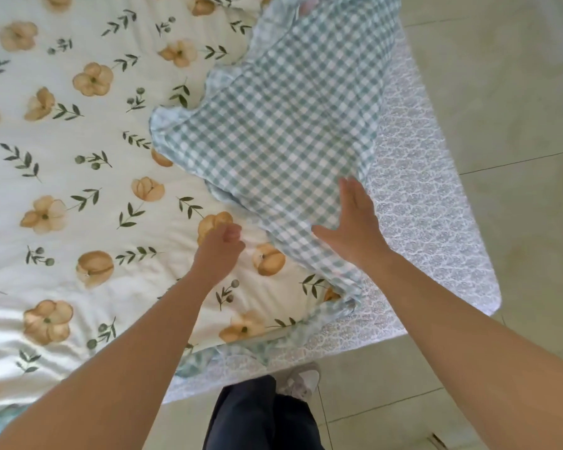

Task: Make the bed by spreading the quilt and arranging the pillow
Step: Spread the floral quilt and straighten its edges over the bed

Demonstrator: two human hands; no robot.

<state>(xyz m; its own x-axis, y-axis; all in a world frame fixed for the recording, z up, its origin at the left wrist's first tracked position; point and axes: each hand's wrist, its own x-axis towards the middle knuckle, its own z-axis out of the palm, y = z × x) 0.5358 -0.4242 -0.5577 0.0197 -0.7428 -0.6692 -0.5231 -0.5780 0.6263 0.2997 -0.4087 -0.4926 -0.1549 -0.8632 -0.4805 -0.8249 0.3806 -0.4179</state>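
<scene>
Head view: right hand (355,228) flat on quilt (273,125).

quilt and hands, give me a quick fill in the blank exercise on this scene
1. The turned-back part of the quilt shows a green and white ____ pattern.
2. The right hand lies ____ with fingers spread on that part.
3. The left hand is closed into a loose ____.
4. The quilt's top side is printed with ____.

Missing words: checked; flat; fist; flowers

Pale beige floor tiles (507,92) surround the bed; a grey-white sneaker (301,381) and dark trouser leg (257,417) stand below.
</scene>
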